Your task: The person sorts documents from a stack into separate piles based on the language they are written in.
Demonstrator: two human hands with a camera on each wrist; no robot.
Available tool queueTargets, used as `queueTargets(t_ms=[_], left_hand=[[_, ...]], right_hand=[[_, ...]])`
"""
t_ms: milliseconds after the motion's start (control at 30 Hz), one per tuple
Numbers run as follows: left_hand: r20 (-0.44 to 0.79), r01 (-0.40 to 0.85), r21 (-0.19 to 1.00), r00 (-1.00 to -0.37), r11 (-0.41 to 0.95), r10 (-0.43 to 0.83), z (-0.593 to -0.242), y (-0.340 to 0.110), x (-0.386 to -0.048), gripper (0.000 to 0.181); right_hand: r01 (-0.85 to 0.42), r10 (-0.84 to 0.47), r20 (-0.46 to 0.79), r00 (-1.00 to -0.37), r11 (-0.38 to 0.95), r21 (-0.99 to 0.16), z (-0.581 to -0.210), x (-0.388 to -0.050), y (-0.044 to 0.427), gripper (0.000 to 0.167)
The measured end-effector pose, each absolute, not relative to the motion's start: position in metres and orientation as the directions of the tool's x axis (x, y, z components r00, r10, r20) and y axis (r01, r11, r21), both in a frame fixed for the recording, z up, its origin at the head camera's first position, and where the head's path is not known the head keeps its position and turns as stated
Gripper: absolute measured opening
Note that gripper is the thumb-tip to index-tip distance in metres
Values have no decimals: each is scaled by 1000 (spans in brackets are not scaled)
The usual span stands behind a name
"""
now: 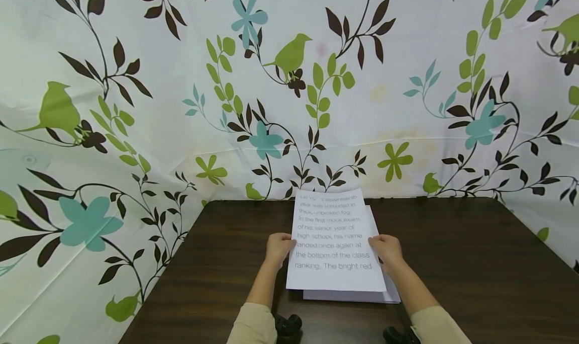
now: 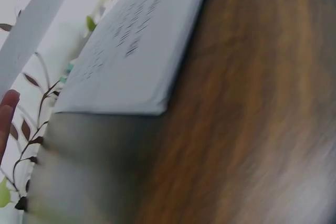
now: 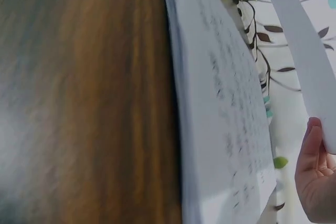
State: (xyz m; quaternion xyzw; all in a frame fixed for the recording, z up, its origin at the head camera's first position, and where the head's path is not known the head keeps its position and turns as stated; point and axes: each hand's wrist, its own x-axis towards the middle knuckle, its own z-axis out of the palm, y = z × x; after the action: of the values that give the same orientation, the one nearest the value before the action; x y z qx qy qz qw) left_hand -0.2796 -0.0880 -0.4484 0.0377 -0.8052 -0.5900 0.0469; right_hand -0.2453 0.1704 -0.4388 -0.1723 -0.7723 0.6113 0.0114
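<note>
A printed sheet of paper (image 1: 334, 278) is held up above the table, its large grey text facing the head camera. My left hand (image 1: 278, 248) pinches its left edge, and my right hand (image 1: 388, 251) pinches the right edge. Beneath it lies a stack of paper (image 1: 353, 296), mostly hidden in the head view. Both wrist views show this stack (image 2: 126, 77) flat on the table, with print on its top page. In the right wrist view the right hand (image 3: 317, 177) grips the raised sheet (image 3: 302, 40) from its edge. Only fingertips of the left hand (image 2: 6, 116) show in the left wrist view.
The dark brown wooden table (image 1: 475, 263) extends to both sides of the paper. Behind it hangs a white cloth (image 1: 353, 107) patterned with leaves, birds and flowers. Black objects (image 1: 288, 325) sit by both forearms at the bottom of the head view.
</note>
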Motion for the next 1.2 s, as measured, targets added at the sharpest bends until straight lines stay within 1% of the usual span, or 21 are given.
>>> queueTargets(t_ms=[233, 567, 900, 967, 1067, 1200], left_hand=[[59, 22, 952, -992, 305, -112, -433, -111, -282, 16], [29, -19, 953, -988, 304, -154, -420, -145, -284, 17], [38, -42, 918, -980, 394, -194, -410, -175, -282, 18], [51, -37, 910, -979, 413, -199, -410, -182, -282, 18], [81, -11, 899, -978, 439, -191, -423, -199, -293, 19], [89, -25, 878, -972, 477, -215, -449, -228, -313, 20]], right_hand=[[241, 276, -170, -946, 249, -938, -425, -256, 151, 27], [221, 225, -170, -959, 225, -949, -414, -266, 119, 24], [219, 189, -185, -964, 179, -959, -403, -268, 88, 26], [221, 181, -190, -965, 171, -960, -402, -268, 82, 26], [224, 182, -194, -964, 161, -961, -401, -268, 72, 25], [212, 169, -186, -968, 154, -965, -403, -267, 58, 24]])
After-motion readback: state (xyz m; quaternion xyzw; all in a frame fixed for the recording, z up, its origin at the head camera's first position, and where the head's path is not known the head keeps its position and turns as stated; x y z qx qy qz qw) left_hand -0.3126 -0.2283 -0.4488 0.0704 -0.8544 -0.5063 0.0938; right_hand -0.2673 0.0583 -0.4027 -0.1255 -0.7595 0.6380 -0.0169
